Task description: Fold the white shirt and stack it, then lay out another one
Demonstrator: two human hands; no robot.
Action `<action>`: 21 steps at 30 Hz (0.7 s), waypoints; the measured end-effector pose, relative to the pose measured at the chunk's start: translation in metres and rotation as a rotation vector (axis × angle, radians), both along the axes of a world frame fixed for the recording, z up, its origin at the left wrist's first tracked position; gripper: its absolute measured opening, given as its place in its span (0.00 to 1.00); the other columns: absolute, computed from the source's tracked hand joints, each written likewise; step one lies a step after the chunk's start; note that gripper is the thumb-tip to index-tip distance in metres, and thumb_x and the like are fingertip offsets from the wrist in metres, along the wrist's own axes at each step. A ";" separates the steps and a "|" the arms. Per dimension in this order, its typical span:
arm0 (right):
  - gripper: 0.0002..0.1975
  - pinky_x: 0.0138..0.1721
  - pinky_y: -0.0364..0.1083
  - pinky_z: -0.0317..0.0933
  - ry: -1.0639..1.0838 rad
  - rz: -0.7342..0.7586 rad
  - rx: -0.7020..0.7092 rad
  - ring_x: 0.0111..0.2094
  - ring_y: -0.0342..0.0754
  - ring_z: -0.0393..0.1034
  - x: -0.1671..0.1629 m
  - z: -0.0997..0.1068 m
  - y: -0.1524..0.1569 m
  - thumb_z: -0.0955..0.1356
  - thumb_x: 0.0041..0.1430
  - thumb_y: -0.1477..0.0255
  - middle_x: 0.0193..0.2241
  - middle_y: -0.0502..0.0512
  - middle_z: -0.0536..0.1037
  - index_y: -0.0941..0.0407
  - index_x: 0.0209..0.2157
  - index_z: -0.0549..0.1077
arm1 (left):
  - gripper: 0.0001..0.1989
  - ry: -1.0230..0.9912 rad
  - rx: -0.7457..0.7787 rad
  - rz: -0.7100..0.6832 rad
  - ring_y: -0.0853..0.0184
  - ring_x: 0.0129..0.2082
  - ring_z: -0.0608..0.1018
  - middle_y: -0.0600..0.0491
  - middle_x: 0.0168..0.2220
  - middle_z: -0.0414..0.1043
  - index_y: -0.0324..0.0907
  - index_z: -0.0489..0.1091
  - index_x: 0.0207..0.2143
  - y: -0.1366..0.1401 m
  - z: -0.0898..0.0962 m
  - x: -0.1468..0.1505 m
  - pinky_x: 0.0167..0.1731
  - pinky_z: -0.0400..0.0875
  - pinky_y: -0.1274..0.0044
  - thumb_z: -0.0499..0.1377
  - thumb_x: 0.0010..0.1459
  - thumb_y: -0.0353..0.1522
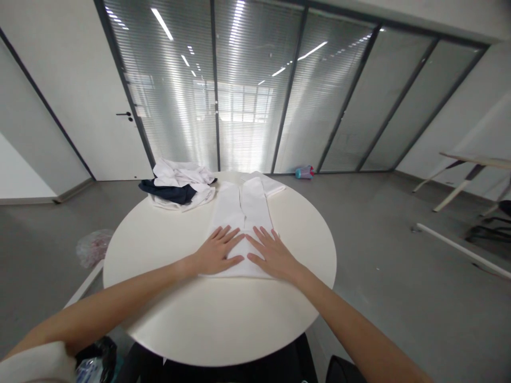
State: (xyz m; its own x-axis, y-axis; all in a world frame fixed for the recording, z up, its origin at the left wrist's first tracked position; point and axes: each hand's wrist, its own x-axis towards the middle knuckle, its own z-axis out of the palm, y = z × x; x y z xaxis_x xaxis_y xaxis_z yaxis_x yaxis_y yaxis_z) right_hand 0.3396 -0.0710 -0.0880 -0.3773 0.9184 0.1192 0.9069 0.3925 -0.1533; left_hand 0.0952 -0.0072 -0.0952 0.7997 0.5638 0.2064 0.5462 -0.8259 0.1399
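A white garment [255,207], partly folded into a long strip, lies on the round white table [191,319]. Its kind is hard to make out, though a slit runs down its middle and a sleeve-like piece sticks out at the far right. My left hand [217,252] rests flat on the near left part of the cloth, fingers spread. On the near right part lies my right hand [273,252], also flat with fingers apart. The two thumbs almost meet over the fabric. Neither hand grips anything.
A heap of white clothes [181,173] with a dark navy piece [170,191] sits at the table's far left edge. On the floor are a clear plastic bag [93,247] and a colourful bin-like object [304,172]. Another table [479,159] stands at right.
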 end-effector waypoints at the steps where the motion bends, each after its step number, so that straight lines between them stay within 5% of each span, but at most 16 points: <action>1: 0.36 0.68 0.63 0.36 -0.006 -0.008 -0.015 0.71 0.57 0.38 0.004 -0.003 0.000 0.50 0.68 0.47 0.71 0.58 0.46 0.50 0.70 0.52 | 0.36 -0.005 -0.007 0.019 0.50 0.70 0.53 0.45 0.70 0.50 0.45 0.51 0.70 0.001 -0.004 -0.004 0.67 0.47 0.56 0.47 0.66 0.53; 8: 0.32 0.68 0.65 0.36 0.025 -0.088 0.015 0.71 0.59 0.38 0.047 -0.015 0.000 0.52 0.70 0.50 0.71 0.54 0.47 0.49 0.69 0.55 | 0.31 -0.023 -0.053 0.016 0.56 0.69 0.55 0.46 0.68 0.56 0.45 0.61 0.65 0.016 0.003 -0.021 0.67 0.49 0.61 0.47 0.68 0.50; 14: 0.30 0.67 0.59 0.47 0.133 -0.047 0.114 0.68 0.56 0.51 0.050 0.002 0.059 0.54 0.71 0.52 0.65 0.59 0.63 0.53 0.64 0.65 | 0.25 -0.129 -0.044 0.113 0.56 0.67 0.60 0.48 0.65 0.63 0.47 0.68 0.60 0.087 0.024 0.012 0.67 0.47 0.59 0.48 0.69 0.46; 18: 0.30 0.67 0.57 0.47 0.147 0.027 0.061 0.69 0.55 0.48 0.051 0.000 0.099 0.56 0.70 0.53 0.68 0.59 0.57 0.54 0.65 0.64 | 0.29 -0.076 -0.121 0.095 0.54 0.69 0.57 0.46 0.68 0.57 0.45 0.61 0.65 0.127 0.010 0.027 0.66 0.49 0.60 0.48 0.68 0.48; 21: 0.29 0.68 0.59 0.45 0.107 0.063 -0.018 0.70 0.57 0.45 0.049 -0.009 0.097 0.57 0.70 0.53 0.69 0.57 0.54 0.52 0.66 0.62 | 0.32 -0.006 -0.143 0.128 0.50 0.70 0.52 0.46 0.70 0.51 0.45 0.55 0.68 0.121 -0.007 0.023 0.66 0.45 0.56 0.47 0.67 0.49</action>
State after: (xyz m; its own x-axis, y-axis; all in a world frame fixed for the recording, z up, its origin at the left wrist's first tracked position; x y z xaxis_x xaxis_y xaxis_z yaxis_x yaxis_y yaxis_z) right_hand 0.3891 0.0258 -0.0972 -0.4207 0.8955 0.1454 0.8585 0.4448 -0.2553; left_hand 0.1186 0.1142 -0.1022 0.7182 0.6852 0.1213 0.6446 -0.7208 0.2548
